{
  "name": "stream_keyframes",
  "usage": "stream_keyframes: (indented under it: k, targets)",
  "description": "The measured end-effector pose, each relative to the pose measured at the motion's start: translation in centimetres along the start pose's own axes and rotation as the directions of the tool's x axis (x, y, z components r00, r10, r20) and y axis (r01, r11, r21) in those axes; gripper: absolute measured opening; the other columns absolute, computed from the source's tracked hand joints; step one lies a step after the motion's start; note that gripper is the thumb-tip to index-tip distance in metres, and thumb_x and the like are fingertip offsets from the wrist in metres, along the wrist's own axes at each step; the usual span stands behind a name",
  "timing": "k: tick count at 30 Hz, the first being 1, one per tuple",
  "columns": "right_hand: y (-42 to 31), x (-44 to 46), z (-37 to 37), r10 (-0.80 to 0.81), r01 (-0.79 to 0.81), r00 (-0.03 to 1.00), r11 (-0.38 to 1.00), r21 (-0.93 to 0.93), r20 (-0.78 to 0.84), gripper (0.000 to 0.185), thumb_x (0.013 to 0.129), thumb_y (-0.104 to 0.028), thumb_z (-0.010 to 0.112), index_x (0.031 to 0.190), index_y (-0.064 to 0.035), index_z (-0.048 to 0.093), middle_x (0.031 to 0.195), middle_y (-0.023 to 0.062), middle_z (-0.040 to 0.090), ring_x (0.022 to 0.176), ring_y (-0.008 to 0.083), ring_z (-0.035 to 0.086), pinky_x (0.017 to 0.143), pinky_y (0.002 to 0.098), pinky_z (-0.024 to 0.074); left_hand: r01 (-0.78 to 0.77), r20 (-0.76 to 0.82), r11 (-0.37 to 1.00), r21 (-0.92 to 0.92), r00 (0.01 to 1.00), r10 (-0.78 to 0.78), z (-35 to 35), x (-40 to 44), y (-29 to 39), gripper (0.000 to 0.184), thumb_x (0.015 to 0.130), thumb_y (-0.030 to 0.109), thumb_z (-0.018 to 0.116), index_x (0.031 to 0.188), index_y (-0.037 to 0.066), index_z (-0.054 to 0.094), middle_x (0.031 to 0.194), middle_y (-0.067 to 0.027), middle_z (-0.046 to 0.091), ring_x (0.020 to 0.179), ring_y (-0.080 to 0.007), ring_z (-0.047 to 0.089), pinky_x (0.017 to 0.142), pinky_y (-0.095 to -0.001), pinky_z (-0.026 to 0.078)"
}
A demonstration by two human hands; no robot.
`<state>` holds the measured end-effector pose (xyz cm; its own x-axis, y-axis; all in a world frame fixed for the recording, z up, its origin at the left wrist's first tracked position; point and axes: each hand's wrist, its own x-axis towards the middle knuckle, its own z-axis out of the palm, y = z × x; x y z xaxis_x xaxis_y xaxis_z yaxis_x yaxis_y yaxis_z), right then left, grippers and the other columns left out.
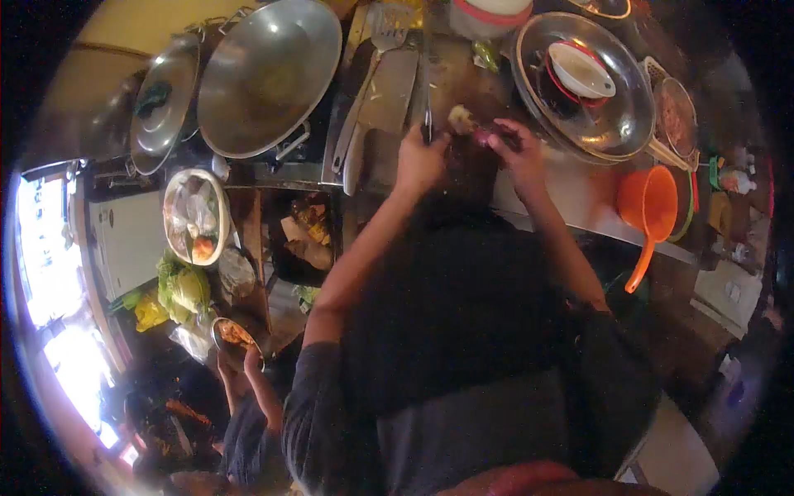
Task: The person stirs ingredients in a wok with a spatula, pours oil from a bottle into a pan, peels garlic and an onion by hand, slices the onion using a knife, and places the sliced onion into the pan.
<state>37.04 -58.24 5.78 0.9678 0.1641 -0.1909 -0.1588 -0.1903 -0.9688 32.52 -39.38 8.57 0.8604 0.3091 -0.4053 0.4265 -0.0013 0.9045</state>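
Observation:
My left hand (pixel 422 165) is closed on a knife (pixel 428 83), whose narrow blade points away from me over the worktop. Across from it, my right hand (pixel 519 155) pinches a small reddish-purple piece (pixel 482 137) that looks like a shallot; the fingers partly hide it. Between the hands, just beyond the fingertips, lies a pale lump (pixel 461 120) whose kind I cannot make out. A slotted metal turner (pixel 387 31) rests left of the knife.
Two large woks (pixel 269 78) stand at the left. A big metal basin (pixel 538 91) at the right holds a white bowl (pixel 581 70). An orange dipper (pixel 649 202) sits near the right edge. Lower left are a vegetable basket (pixel 169 221), cabbage (pixel 186 289) and another person holding a bowl (pixel 236 335).

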Motion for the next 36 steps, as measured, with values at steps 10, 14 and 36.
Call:
stream_keyframes:
  k: [10,14,36]
  targets:
    - [-1.5,-0.3,3.9,-0.295,0.320,0.945,0.924,-0.209,0.143,0.036,0.078,-0.022,0.074,0.108,-0.0076,0.061,0.107,0.0076,0.062,0.100,0.0206,0.059,0.085,0.0312,0.0464,-0.334,-0.060,0.821,0.463,0.913,0.405,-6.5,-7.1,-3.9,0.056,0.086,0.028,0.062,0.138,0.021,0.041,0.088,-0.0192,0.067,0.071,-0.0394,0.064,0.061,-0.0453,0.050]
    - [-1.1,0.1,5.6,-0.339,0.372,0.924,0.905,-0.208,0.178,0.034,0.076,-0.026,0.075,0.102,-0.0072,0.063,0.104,0.0099,0.062,0.099,0.0247,0.059,0.089,0.0348,0.0453,-0.043,-0.090,0.686,0.726,0.983,0.158,-7.8,-11.1,-5.4,0.062,0.086,0.027,0.062,0.141,0.031,0.034,0.085,-0.0170,0.067,0.066,-0.0393,0.063,0.056,-0.0497,0.049]
    - [0.3,0.6,6.4,-0.536,0.557,0.831,0.797,-0.234,0.151,0.015,0.076,-0.016,0.075,0.085,-0.0062,0.068,0.087,0.0109,0.064,0.086,0.0233,0.062,0.072,0.0323,0.0506,-0.204,0.020,0.620,0.758,0.957,0.291,-6.3,-13.8,-5.4,0.068,0.086,0.022,0.059,0.144,0.036,0.026,0.066,-0.0120,0.058,0.055,-0.0332,0.059,0.051,-0.0471,0.049]
